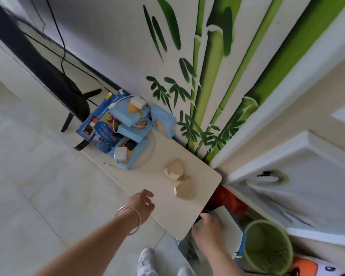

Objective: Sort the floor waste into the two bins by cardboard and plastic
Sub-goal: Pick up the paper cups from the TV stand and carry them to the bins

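Box being steered toward the bins
A white box (230, 229) is being gripped by the right hand (208, 229), fingers curled on its edge, beside the green bin (267, 248) (left hand (142, 205) loosely spread); next, cardboard or plastic is being judged.

Bamboo-painted wall (207, 56), pale tiled floor (38, 176)

A green plastic bin (267, 247) with a perforated wall stands upright at the near right, its open mouth showing. Just left of it is a white box with blue edges (230, 229), tilted on the floor, partly under the table edge. Farther off, two crumpled tan cardboard pieces (179, 179) lie touching each other on the white tabletop. At the far left is a heap of blue packets and boxes (124, 128).
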